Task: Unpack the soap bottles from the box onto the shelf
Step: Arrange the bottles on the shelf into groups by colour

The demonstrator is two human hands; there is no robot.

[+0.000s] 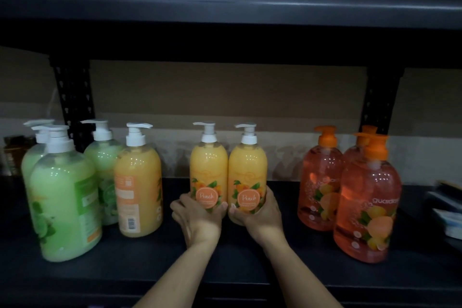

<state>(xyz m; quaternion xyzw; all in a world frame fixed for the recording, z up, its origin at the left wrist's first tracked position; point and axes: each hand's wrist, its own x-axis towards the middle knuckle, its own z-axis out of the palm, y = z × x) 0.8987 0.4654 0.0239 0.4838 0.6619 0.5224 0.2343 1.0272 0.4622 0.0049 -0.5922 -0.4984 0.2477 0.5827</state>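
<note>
Dark shelf (225, 270) boards fill the view, with another shelf board (225, 5) close above and a pale wall (225, 97) behind.

Two peach bottles stand up straight in the middle of the shelf, side by side and touching. Their white pumps point left. The left hand (197, 217) grips the left peach bottle (208, 172) low down. Its fingers (178, 209) curl round the left side and the thumb sits on the front. The right hand (260, 217) grips the right peach bottle (247, 172) the same way, low down, with its fingers curled round the right side. The hands hide the bottoms of both bottles, so it is hard to tell if they touch the shelf.

One more peach bottle (138, 182) stands nearer the left end, with its back label facing out. Just beside it, at the left end, are a few green bottles (62, 197). Three red-orange bottles (367, 202) with orange pumps stand near the right end. Some blurry things lie at the right edge.
</note>
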